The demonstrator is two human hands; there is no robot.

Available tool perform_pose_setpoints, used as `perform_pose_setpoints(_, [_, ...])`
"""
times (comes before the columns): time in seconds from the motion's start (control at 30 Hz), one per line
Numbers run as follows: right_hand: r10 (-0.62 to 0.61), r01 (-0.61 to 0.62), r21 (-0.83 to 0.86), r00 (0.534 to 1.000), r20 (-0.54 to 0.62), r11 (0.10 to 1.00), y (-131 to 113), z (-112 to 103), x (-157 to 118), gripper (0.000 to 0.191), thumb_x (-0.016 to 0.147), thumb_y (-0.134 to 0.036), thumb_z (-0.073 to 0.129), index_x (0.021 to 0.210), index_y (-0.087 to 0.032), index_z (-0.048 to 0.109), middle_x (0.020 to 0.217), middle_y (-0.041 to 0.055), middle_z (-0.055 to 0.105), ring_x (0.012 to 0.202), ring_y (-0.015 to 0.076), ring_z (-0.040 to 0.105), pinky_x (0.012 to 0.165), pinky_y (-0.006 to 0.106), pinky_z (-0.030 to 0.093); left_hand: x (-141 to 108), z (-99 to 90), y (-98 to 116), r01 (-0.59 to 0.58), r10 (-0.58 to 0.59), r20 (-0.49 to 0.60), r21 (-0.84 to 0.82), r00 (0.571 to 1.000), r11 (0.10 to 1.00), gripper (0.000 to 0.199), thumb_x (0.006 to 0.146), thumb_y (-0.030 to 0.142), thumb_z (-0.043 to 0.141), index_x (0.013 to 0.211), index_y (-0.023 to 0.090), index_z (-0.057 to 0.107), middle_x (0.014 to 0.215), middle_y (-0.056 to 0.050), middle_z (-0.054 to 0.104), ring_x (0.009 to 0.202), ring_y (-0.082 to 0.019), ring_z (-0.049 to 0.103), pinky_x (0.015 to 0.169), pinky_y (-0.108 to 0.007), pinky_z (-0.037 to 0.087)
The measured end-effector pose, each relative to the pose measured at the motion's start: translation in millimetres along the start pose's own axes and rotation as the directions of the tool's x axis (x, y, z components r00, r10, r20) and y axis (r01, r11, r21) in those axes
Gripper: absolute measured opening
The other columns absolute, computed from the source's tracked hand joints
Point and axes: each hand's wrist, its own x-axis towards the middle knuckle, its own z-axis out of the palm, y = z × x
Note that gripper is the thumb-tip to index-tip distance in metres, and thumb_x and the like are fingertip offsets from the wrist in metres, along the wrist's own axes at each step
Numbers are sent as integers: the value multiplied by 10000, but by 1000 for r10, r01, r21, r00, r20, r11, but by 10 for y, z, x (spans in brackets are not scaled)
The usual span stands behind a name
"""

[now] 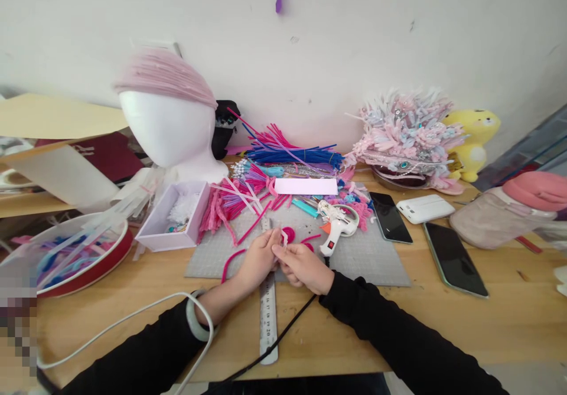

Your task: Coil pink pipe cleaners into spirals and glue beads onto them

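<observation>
Pale pink or white, a small piece (pixel 284 238) sits between the fingertips of both hands, above a grey gridded mat (pixel 372 265). The left hand (pixel 259 260) is curled, its fingertips pinching the piece; the right hand (pixel 305 266) meets it there, thumb and fingers gripping the piece as well. Its exact shape is mostly hidden.

Wood of the worktop (pixel 443 330) runs between the mat's near edge and the front edge, crossed by a steel ruler (pixel 267 339) and a black cord (pixel 290 323). The ruler stops short of the front edge; the cord lies over it. More wood stretches right of the mat, below a phone (pixel 456 259). Another phone (pixel 390 216) lies by the mat's right edge, near a white device (pixel 425 208). Left of the mat stand a lilac box (pixel 170 241) and a red-rimmed round container (pixel 108 260); a white cable (pixel 128 319) loops over the left forearm. Past the right hand lies a white glue gun (pixel 339 229) with a red switch.

Numbers 16 to 20 can be read on the ruler.
</observation>
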Motion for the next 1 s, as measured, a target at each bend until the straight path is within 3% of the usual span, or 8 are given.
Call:
perform_pose_setpoints(0.1, [-62, 59, 40, 996, 65, 997, 24, 17, -21, 358, 706, -467, 495, 560, -184, 332, 366, -114, 287, 265, 10, 197, 260, 121, 140, -15, -5, 23, 119, -106, 114, -106, 988, 987, 333, 695, 434, 514, 557, 173, 361, 348, 106, 309, 279, -21, 236, 288, -133, 166])
perform_pose_setpoints(0.23, [-59, 20, 167, 971, 232, 986, 4, -7, -61, 363, 721, -453, 487, 536, -175, 346, 341, -112, 260, 268, 10, 159, 266, 124, 120, -33, -10, 66, 265, -208, 255, -213, 944, 941, 301, 714, 357, 521, 545, 164, 363, 329, 103, 302, 277, -10, 177, 280, -114, 136])
perform_pose_setpoints(0.4, [-100, 15, 261, 944, 315, 965, 10, -22, -72, 318, 760, -386, 473, 552, -168, 370, 358, -106, 259, 278, 11, 148, 267, 120, 114, -4, -24, 74, 439, -309, 386, -314, 869, 842, 288, 697, 237, 525, 504, 156, 327, 337, 105, 274, 278, 9, 101, 266, -86, 91])
perform_pose_setpoints(0.57, [-113, 0, 293, 923, 368, 956, 10, -25, -82, 293, 786, -351, 453, 571, -162, 390, 363, -107, 252, 276, 9, 126, 258, 116, 114, 5, -42, 88, 484, -299, 471, -343, 830, 805, 241, 677, 171, 511, 512, 149, 336, 336, 107, 264, 273, 15, 96, 263, -70, 106])
perform_pose_setpoints(0.83, [21, -126, 163, 846, 532, 979, -14, -85, -149, 256, 750, -342, 515, 598, -156, 427, 346, -111, 265, 265, 8, 124, 237, 118, 130, -3, -99, 48, 570, -363, 577, -228, 732, 789, 250, 629, 151, 529, 460, 144, 345, 309, 79, 293, 264, 16, 111, 251, -88, 99])
perform_pose_setpoints(0.9, [11, -112, 169, 861, 508, 979, -7, -110, -122, 278, 746, -361, 519, 585, -157, 421, 349, -113, 254, 267, 6, 120, 238, 116, 124, -2, -98, 56, 542, -343, 560, -236, 754, 807, 238, 652, 166, 540, 489, 140, 369, 322, 80, 311, 269, 16, 114, 256, -88, 100])
perform_pose_setpoints(1.0, [-40, -39, 231, 945, 325, 972, -11, -136, -69, 313, 750, -405, 500, 576, -165, 398, 360, -118, 228, 281, 5, 111, 247, 111, 104, 4, -96, 99, 374, -230, 448, -262, 864, 890, 243, 735, 320, 513, 593, 142, 427, 395, 67, 394, 284, 8, 163, 272, -91, 128])
